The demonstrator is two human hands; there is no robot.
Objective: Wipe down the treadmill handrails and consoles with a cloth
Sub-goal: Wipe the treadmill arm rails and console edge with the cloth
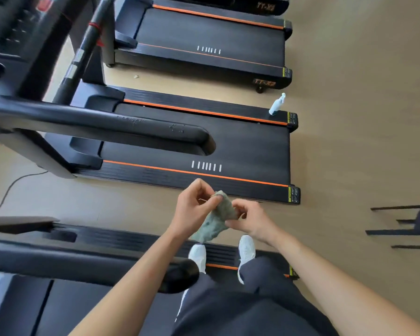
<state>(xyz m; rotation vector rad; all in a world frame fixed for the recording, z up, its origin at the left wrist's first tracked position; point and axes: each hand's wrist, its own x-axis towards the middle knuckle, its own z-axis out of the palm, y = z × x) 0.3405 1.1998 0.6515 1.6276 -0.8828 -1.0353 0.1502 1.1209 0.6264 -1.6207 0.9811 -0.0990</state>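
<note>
A crumpled grey-green cloth [215, 219] hangs between both hands in front of me. My left hand [193, 206] pinches its upper edge with curled fingers. My right hand [249, 218] grips its right side. A black handrail [121, 126] of the middle treadmill stretches from the left, above and left of the hands. Another black handrail [87, 263] of the treadmill I stand on ends near my left forearm. A console [12, 32] shows blurred at the top left.
A pale spray bottle [277, 105] stands on the far side rail of the middle treadmill's deck [240, 141]. A third treadmill [204, 37] lies beyond. A dark stool [412, 226] stands at the right. A cable [12, 183] runs over the beige floor at left.
</note>
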